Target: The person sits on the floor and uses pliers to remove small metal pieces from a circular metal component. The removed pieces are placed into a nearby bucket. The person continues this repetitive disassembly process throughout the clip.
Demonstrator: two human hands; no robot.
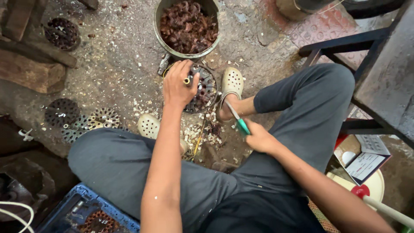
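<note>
My left hand [177, 86] rests on a round perforated metal disc [206, 88] on the ground and pinches a small brass ring [186, 80] between thumb and finger. The disc is packed with dark rusty pieces. My right hand [257, 137] grips a screwdriver with a green handle [242, 126], its metal shaft pointing up toward my right foot. I sit low with both knees spread, in grey trousers and pale perforated clogs [232, 82].
A metal bucket [188, 26] of dark rusty parts stands just beyond the disc. More perforated discs lie at the left [62, 113] and upper left [62, 33]. Wood blocks [30, 71] lie left, a dark bench [384, 77] stands right, a blue crate [82, 211] sits below.
</note>
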